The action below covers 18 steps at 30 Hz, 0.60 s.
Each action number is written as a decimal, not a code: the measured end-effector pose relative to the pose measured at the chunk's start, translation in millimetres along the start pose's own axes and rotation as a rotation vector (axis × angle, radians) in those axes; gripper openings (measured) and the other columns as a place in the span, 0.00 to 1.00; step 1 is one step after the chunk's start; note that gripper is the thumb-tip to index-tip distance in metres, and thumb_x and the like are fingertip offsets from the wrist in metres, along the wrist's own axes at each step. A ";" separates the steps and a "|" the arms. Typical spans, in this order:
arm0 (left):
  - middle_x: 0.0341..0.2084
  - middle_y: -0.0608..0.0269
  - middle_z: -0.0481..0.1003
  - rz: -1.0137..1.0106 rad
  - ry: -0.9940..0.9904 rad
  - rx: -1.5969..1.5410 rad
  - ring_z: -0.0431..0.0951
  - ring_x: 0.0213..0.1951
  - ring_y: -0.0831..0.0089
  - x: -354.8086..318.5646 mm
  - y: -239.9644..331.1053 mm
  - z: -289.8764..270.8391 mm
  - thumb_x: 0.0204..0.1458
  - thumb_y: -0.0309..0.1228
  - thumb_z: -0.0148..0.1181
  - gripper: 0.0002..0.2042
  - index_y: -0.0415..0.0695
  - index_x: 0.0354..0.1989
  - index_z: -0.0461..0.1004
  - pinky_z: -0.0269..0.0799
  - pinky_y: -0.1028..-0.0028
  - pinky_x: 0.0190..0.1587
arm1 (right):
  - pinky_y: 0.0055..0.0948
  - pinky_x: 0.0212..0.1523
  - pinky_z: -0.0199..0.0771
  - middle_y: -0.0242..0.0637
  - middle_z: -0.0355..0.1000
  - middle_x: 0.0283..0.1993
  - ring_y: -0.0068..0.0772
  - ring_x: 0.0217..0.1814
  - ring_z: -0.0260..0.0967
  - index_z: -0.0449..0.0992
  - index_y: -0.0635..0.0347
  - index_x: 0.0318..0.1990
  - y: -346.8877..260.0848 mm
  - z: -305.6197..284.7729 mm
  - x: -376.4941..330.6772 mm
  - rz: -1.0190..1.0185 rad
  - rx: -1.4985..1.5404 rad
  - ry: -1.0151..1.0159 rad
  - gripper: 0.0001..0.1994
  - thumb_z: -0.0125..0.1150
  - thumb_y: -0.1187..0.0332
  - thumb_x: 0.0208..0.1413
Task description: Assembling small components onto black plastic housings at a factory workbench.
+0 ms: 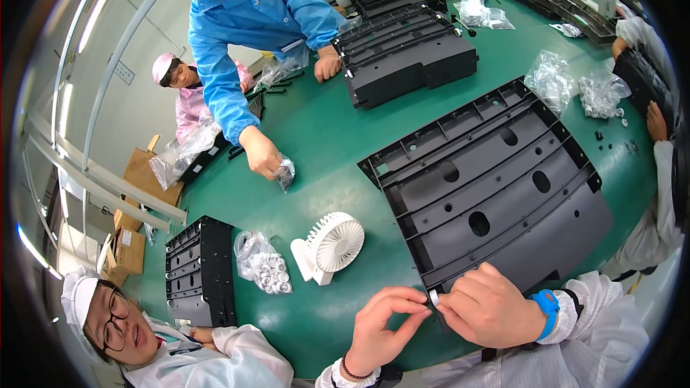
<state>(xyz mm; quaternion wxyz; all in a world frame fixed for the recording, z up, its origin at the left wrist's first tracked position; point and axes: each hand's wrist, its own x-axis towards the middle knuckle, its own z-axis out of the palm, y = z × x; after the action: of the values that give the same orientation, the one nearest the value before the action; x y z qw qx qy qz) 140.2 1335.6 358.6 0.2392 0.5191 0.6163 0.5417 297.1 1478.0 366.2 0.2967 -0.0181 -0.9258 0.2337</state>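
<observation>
A large black ribbed plastic panel [517, 237] with oval holes lies on the green table in front of me. At its near left corner my two hands meet. My right hand [485, 309], with a blue band at the wrist, pinches a small white round piece [434, 297] against the panel's corner. My left hand [381, 327] is just left of it, thumb and forefinger pressed together at the same corner. Whatever sits between those left fingertips is too small to make out.
A white fan [334, 244] stands left of the panel, beside a bag of white round parts [264, 264]. Another black panel [201, 273] is at the left. A co-worker in blue [251, 36] reaches over the table's far side near stacked panels [410, 57]. Clear bags [553, 82] lie far right.
</observation>
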 end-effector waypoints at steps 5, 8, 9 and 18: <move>0.38 0.58 0.75 0.013 0.149 -0.212 0.77 0.44 0.68 1.3 -0.2 -1.4 0.52 0.15 0.62 0.10 0.36 0.41 0.71 0.74 0.69 0.49 | 0.31 0.29 0.54 0.30 0.60 0.25 0.30 0.26 0.60 0.75 0.61 0.33 -0.1 3.7 -1.5 0.001 -0.018 0.016 0.08 0.66 0.72 0.45; 0.37 0.60 0.75 -0.361 -0.077 0.030 0.77 0.42 0.73 -0.2 -5.6 -8.8 0.59 0.21 0.57 0.06 0.36 0.42 0.70 0.74 0.73 0.46 | 0.32 0.29 0.55 0.32 0.65 0.24 0.33 0.25 0.63 0.76 0.62 0.34 -0.9 -1.4 0.1 0.006 -0.008 -0.008 0.09 0.68 0.74 0.44; 0.36 0.62 0.75 -0.420 -0.163 -0.070 0.77 0.39 0.76 -5.5 -10.2 -5.8 0.64 0.25 0.52 0.05 0.36 0.42 0.70 0.74 0.76 0.42 | 0.32 0.29 0.55 0.32 0.65 0.24 0.33 0.25 0.63 0.76 0.62 0.34 -1.4 -1.6 -0.7 0.005 -0.007 -0.008 0.09 0.68 0.74 0.44; 0.36 0.58 0.74 0.002 -0.044 0.053 0.77 0.41 0.71 4.6 4.6 -4.6 0.56 0.20 0.60 0.07 0.36 0.41 0.72 0.74 0.73 0.43 | 0.32 0.29 0.55 0.32 0.65 0.25 0.33 0.25 0.62 0.76 0.62 0.34 1.0 -2.9 0.2 0.013 0.010 -0.015 0.08 0.68 0.73 0.45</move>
<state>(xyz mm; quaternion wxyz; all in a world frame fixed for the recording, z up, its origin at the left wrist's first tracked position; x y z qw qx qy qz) 136.5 1337.2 365.4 0.2380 0.5377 0.6245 0.5140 298.4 1480.1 367.9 0.2885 -0.0212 -0.9266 0.2402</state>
